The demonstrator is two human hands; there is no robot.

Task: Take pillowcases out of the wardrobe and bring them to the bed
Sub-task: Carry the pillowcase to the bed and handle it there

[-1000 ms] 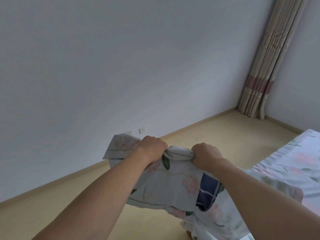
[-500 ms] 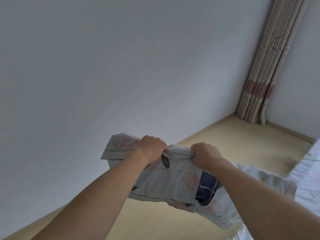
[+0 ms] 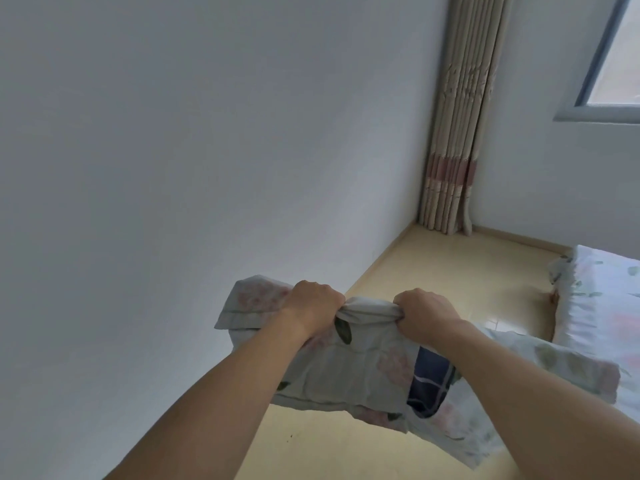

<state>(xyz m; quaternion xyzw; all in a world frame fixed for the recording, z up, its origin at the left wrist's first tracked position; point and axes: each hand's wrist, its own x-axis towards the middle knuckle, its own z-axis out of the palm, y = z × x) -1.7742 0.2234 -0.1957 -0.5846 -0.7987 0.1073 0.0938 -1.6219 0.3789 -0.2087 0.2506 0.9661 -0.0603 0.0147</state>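
Bare grey wall point(image 3: 207, 168) fills the left of the room, a gathered curtain point(image 3: 453, 140) stands in the far corner, and the bed point(image 3: 609, 306) lies at the right edge. Both fists are clenched on the bunched top edge of the floral pillowcases point(image 3: 346, 372), the left hand point(image 3: 313, 304) and right hand point(image 3: 426, 315) near each other, cloth hanging below over the floor point(image 3: 450, 271). I'd keep both grips tight and lift the trailing end clear of the floor while turning right to the bed. Since a second ago the view has swung: a window point(image 3: 616, 64) now shows, and the bed's far end.
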